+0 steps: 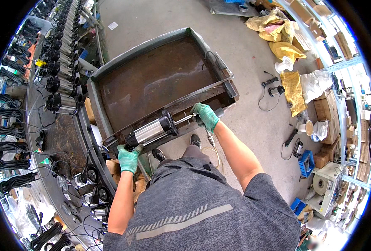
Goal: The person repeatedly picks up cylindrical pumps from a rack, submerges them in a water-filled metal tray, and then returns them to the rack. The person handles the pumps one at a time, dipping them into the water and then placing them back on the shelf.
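Note:
A cylindrical motor pump [152, 130], with a bright metal body and black end caps, lies slantwise across the near rail of a metal tank. My left hand [128, 159], in a green glove, has its fingers closed round the pump's black left end. From the right end cap a thin metal rod [184, 119] runs toward my right hand [206, 117], also in a green glove. That hand is wrapped round a dark hand tool with a hose [214, 151] hanging below it. My fingers hide most of the tool, and whether its tip touches the rod is unclear.
The wide tank [94, 98] holds brownish liquid. To the left, a workbench [74, 125] carries a long row of similar pumps [62, 103] and coiled black cables [7, 146]. Yellow sacks [286, 50], cartons [324, 109] and a blue crate [306, 163] stand at the right.

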